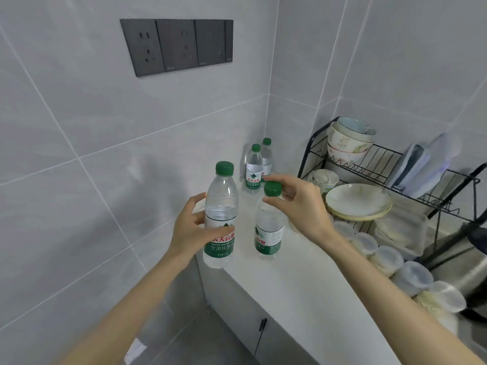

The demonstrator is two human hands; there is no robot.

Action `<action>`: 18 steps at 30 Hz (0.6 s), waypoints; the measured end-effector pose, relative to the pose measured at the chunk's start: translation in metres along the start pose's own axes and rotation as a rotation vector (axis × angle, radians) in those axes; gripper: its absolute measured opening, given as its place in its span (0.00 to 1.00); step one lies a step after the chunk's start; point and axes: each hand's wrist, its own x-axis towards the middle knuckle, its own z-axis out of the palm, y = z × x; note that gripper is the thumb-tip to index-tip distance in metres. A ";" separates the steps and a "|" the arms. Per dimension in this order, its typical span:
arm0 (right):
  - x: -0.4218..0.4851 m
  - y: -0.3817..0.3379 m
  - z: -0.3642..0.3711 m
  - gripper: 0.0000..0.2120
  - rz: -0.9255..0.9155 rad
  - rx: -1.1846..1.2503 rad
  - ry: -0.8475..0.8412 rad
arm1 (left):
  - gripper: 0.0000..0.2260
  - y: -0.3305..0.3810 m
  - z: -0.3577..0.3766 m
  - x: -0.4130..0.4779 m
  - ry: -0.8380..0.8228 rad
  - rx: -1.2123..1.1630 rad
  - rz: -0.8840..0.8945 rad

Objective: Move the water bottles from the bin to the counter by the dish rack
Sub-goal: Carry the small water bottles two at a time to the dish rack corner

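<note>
Water bottles (pixel 222 206): four show in the head view, green-capped and upright, at the left end of the desk.
Back pair (pixel 253 168): stands in the wall corner, just left of the dish rack (pixel 369 164). It is likely tucked deep to leave room in front.
Left bottle (pixel 220 243): upright over the near-left corner of the desk (pixel 303 272). Whether its base rests there I cannot tell.
Left hand (pixel 188 230): wrapped round the left bottle's label band, thumb in front. This low grip keeps it plumb for setting down.
Right bottle (pixel 268 233): stands on the desk between the left bottle and the dish rack.
Right hand (pixel 301 204): fingers curled about the right bottle's cap (pixel 272 189), thumb at the neck. This top hold probably steadies it, but how tight it is I cannot tell.
Bin: not in view.
Step, as I judge: placing these two in front of the back pair.
Risk: the left bottle is close to the desk's edge and could tip off.
</note>
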 end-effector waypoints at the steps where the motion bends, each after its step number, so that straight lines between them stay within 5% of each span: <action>1: 0.013 0.010 0.003 0.18 0.013 -0.005 -0.004 | 0.38 -0.003 0.002 0.015 -0.004 0.007 -0.006; 18: 0.149 0.132 0.056 0.18 0.271 -0.114 0.084 | 0.34 -0.080 0.043 0.230 -0.210 -0.029 -0.126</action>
